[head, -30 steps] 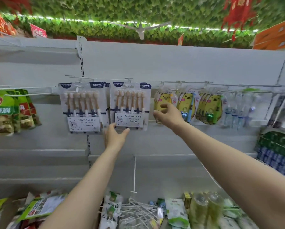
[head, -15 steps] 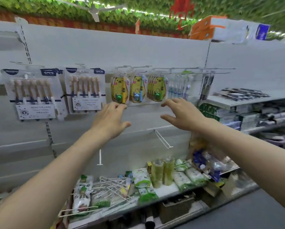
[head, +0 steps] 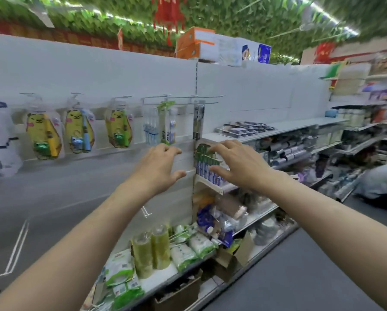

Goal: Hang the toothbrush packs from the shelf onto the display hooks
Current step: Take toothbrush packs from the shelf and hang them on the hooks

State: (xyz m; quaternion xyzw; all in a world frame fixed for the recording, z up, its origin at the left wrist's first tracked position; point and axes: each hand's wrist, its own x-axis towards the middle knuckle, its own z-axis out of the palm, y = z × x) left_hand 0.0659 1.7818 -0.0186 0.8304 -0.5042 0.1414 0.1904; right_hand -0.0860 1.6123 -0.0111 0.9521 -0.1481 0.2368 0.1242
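A hasty grab could drag neighbouring packs over the edge of the shelf (head: 212, 187), I think, because the toothbrush packs (head: 207, 162) stand tightly together there. Both hands are released and hold nothing. The right hand (head: 237, 164) is spread just in front of the packs, and the left hand (head: 159, 167) is just left of them. The display hooks (head: 207, 102) are above.

— Where are your grips?
— My left grip (head: 159, 167) and right grip (head: 239, 167) are raised side by side, fingers loosely spread, holding nothing.
— What's near them?
— Up and left of my left grip, yellow bear toothbrush packs (head: 79, 133) hang on display hooks (head: 156, 97). Clear toothbrush packs (head: 151, 129) hang just above it. Just beyond my right grip, green and blue boxes (head: 207, 162) stand on a shelf (head: 208, 184). It's too blurred to tell whether I'm touching them.
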